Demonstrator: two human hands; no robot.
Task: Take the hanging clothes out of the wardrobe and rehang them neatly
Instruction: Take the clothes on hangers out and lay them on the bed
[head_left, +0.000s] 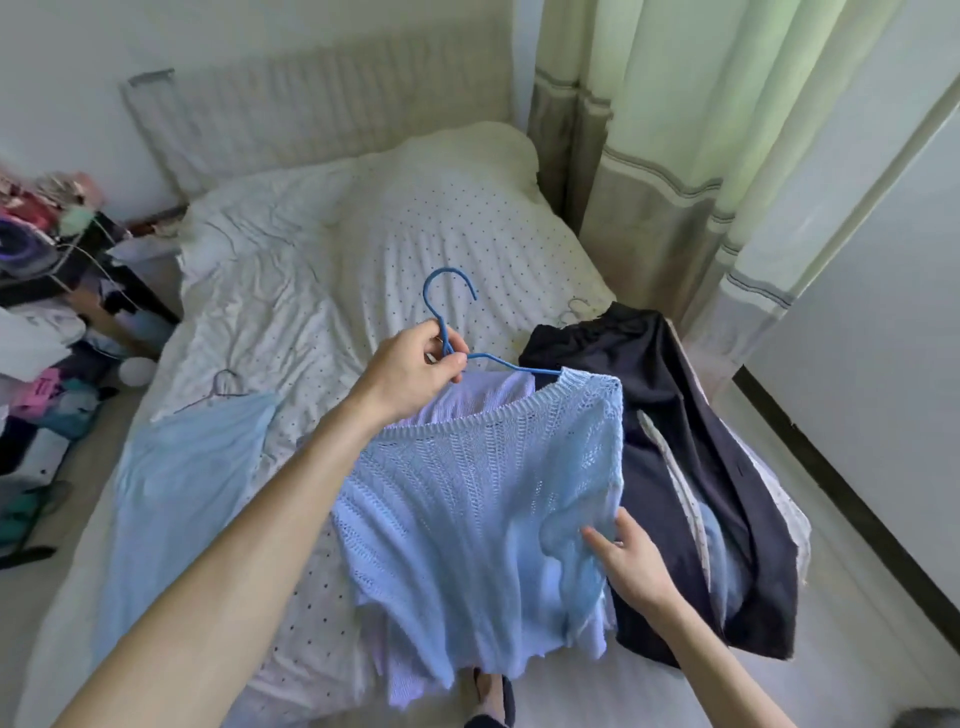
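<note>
My left hand (415, 371) grips the neck of a blue wire hanger (451, 291), held up over the bed. A light blue open-knit sweater (467, 499) hangs from the hanger, with a lilac ribbed garment (488, 389) under it. My right hand (626, 558) touches the sweater's right side, fingers against the knit near its sleeve. A dark navy garment (670, 415) lies on the bed's right corner. A pale blue garment (182, 488) lies spread on the left of the bed, with a thin wire hanger (221, 387) beside it.
The bed (395, 228) has a white dotted cover and a pillow at the far end. A cluttered dark table (67, 260) and piled clothes stand at the left. Green curtains (691, 156) hang at the right, and a white wardrobe panel (883, 291) stands beside them.
</note>
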